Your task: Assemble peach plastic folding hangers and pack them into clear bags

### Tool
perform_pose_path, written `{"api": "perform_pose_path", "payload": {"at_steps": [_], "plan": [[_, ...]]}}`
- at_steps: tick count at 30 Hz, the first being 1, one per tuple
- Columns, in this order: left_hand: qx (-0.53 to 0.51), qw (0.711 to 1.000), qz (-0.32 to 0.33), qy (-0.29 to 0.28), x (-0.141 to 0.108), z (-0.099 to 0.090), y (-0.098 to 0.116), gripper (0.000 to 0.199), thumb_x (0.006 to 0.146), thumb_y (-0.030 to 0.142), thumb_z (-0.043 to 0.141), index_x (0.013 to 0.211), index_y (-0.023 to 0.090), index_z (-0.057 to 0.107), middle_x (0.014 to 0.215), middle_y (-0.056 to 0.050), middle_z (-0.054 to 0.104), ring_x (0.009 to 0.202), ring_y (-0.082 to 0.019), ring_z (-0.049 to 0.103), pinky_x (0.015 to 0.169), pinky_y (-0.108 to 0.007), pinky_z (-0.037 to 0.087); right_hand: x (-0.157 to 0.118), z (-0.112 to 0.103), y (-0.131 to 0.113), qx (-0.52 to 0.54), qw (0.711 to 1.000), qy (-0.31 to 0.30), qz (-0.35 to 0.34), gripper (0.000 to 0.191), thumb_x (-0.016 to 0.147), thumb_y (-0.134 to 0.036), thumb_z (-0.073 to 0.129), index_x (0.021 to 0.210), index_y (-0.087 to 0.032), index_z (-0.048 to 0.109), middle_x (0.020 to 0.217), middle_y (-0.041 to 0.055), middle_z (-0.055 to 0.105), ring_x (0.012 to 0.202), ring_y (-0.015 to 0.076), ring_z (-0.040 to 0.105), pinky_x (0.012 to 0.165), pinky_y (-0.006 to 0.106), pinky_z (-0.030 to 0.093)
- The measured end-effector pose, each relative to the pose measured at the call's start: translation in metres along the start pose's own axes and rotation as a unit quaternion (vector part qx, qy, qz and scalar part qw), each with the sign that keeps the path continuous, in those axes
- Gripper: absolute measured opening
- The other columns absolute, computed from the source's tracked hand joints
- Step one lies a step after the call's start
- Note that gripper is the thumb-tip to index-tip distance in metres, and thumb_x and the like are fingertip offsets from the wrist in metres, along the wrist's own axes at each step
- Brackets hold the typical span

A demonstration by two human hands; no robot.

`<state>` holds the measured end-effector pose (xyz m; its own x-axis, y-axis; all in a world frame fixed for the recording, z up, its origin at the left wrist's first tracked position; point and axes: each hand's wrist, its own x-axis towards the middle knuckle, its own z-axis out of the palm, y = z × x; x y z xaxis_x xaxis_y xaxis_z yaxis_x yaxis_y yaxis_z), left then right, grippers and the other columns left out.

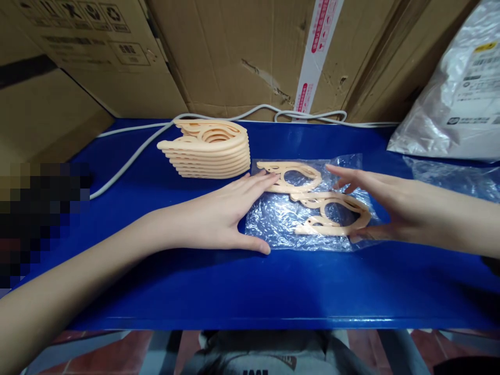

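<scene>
A clear plastic bag (269,224) lies flat on the blue table, with two beige plastic pieces that look like folded hangers in it or on it; I cannot tell which. The upper piece (300,165) is at the back left of the bag, the lower piece (332,229) nearer to me on the right. My left hand (230,213) is spread, its fingertips over the left end of the upper piece and its thumb at the bag's near left corner. At the bag's right edge, my right hand (383,203) has fingers and thumb apart, the thumb by the lower piece's end.
A neat stack of matching beige pieces (211,156) stands left of the bag. Behind run a white cable (250,110) and large cardboard boxes (234,57). A labelled plastic package (453,104) and more clear film (457,179) lie right. The blue table's front edge (250,323) is close.
</scene>
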<state>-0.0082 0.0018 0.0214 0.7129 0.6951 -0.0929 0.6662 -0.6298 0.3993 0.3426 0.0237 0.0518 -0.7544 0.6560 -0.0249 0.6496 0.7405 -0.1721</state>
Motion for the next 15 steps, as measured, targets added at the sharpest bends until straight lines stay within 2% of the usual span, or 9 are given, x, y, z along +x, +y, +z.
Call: {"api": "perform_pose_path", "payload": {"at_steps": [3,6,9,12,15], "plan": [[-0.021,0.999,-0.001,0.031,0.002,0.000,0.005,0.109,0.084,0.078,0.062,0.163,0.017,0.019,0.167,-0.015,0.027,0.154,-0.032,0.027,0.126,-0.045,0.028,-0.010,-0.006,0.017,-0.017,0.997,-0.055,0.056,0.099,0.087,-0.056,0.072,0.165,-0.036,0.014,0.140,0.0129,0.061,0.101,0.0322,0.071,0.076,0.039,0.059],[-0.020,0.998,0.005,0.060,0.003,0.000,0.009,0.101,0.085,0.074,0.064,0.160,0.018,0.025,0.160,-0.013,0.039,0.148,-0.031,0.036,0.122,-0.043,0.034,-0.012,-0.008,0.022,-0.002,0.993,-0.088,0.078,0.086,0.094,-0.049,0.067,0.164,-0.036,0.018,0.125,0.0100,0.068,0.092,0.0265,0.071,0.074,0.034,0.056],[-0.012,0.997,0.014,0.075,0.004,0.002,0.009,0.097,0.086,0.070,0.066,0.158,0.018,0.029,0.156,-0.013,0.044,0.144,-0.031,0.039,0.120,-0.043,0.036,-0.002,-0.005,0.011,0.050,0.992,-0.098,0.060,0.083,0.098,-0.049,0.063,0.165,-0.033,0.016,0.119,0.0089,0.068,0.092,0.0234,0.069,0.076,0.032,0.055],[-0.005,0.997,0.022,0.080,0.003,0.004,0.007,0.095,0.086,0.069,0.066,0.157,0.018,0.030,0.153,-0.013,0.046,0.141,-0.030,0.041,0.118,-0.043,0.037,0.009,0.001,0.001,0.122,0.987,-0.101,0.027,0.083,0.100,-0.051,0.059,0.165,-0.036,0.010,0.109,0.0039,0.068,0.087,0.0195,0.067,0.074,0.030,0.054],[-0.001,0.996,0.029,0.088,0.003,0.004,0.006,0.095,0.086,0.069,0.067,0.156,0.016,0.032,0.151,-0.014,0.047,0.138,-0.029,0.044,0.116,-0.041,0.039,0.014,0.004,0.002,0.173,0.981,-0.087,-0.009,0.077,0.101,-0.048,0.057,0.164,-0.036,0.015,0.103,0.0024,0.068,0.084,0.0192,0.066,0.073,0.030,0.054]]}}
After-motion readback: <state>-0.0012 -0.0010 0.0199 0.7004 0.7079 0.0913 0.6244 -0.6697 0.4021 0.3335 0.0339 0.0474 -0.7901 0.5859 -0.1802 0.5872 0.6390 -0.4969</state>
